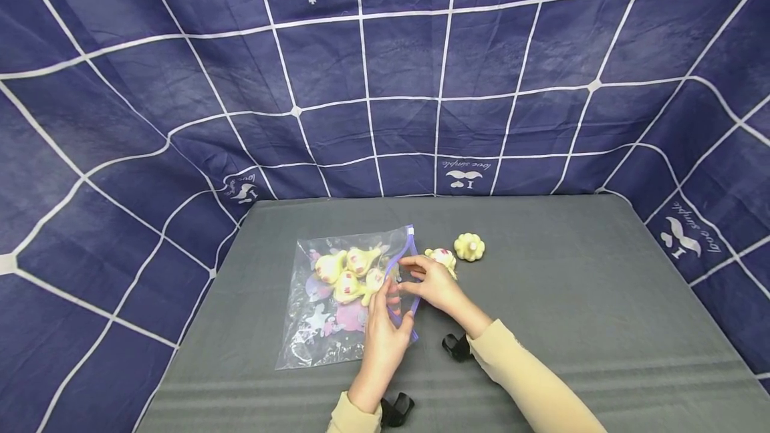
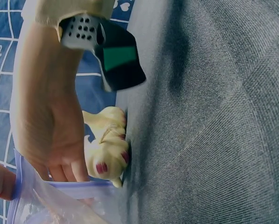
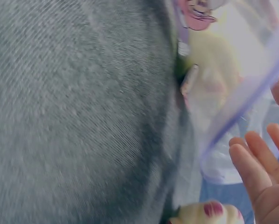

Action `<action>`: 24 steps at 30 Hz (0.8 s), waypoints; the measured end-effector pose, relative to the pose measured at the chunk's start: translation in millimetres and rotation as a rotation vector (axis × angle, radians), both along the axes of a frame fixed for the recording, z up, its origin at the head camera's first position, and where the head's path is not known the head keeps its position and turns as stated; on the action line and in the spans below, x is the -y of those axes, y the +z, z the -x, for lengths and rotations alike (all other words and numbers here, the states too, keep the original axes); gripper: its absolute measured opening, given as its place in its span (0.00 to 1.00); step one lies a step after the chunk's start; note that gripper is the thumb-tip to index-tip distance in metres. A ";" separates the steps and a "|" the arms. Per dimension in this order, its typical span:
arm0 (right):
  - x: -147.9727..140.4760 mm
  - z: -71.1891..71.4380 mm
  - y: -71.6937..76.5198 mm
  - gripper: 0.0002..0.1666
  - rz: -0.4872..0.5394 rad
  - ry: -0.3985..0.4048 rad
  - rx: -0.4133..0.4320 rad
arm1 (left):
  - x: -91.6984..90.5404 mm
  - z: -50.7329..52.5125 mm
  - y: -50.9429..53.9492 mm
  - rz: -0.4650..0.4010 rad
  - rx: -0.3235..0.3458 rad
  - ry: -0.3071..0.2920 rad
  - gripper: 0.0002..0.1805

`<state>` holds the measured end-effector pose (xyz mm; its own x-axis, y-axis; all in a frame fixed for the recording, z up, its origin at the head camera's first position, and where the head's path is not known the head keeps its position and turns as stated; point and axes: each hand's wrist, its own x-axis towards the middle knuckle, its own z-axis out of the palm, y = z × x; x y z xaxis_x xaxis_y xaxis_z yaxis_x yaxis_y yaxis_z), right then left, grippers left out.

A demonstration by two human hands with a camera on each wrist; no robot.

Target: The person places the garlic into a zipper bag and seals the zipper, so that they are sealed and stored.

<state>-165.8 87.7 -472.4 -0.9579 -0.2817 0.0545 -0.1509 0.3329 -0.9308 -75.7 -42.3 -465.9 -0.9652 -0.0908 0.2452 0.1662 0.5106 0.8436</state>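
A clear zip bag (image 1: 289,326) with a purple zip edge lies on the grey surface, its mouth spread. Several pale yellow toys (image 1: 347,287) with red marks are inside it. My left hand (image 1: 385,339) holds the near side of the mouth, thumb by the purple edge. My right hand (image 1: 436,286) is at the mouth from the right, fingers extended and partly hidden by the bag; in the right wrist view those fingers (image 3: 251,172) look spread, with nothing held. Just beyond that hand sits another yellow toy (image 1: 442,258), also seen as a toy (image 2: 107,154) in the left wrist view.
A scalloped pale yellow toy (image 1: 470,246) sits outside the bag, to its right. Black wrist straps (image 1: 397,409) show at both wrists. The grey cloth surface (image 1: 571,286) is bounded by blue curtains (image 1: 403,132) with white lines at the back and sides.
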 end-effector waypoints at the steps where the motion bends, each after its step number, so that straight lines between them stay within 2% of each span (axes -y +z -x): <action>1: -2.5 -0.5 1.0 0.28 0.012 0.001 -0.003 | 0.1 0.1 -0.4 0.001 -0.005 0.001 0.37; 6: -16.3 -2.2 5.5 0.29 0.089 0.006 0.033 | 0.3 0.4 -1.8 -0.009 -0.036 -0.002 0.37; 14: -39.4 -6.3 11.0 0.28 0.185 -0.062 0.031 | -0.6 1.8 -2.9 -0.023 -0.055 0.007 0.37; 19: -52.9 -9.9 14.0 0.27 0.217 -0.105 0.040 | -0.4 2.2 -2.6 -0.022 -0.051 0.010 0.37; 24: -64.9 -12.5 16.2 0.26 0.207 -0.149 0.062 | -0.2 2.5 -2.2 -0.027 -0.060 0.013 0.37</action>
<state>-153.3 152.6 -456.3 -0.9914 -0.1259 0.0364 -0.0551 0.1487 -0.9873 -78.2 -42.1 -468.0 -0.9476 -0.1105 0.2998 0.2104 0.4904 0.8457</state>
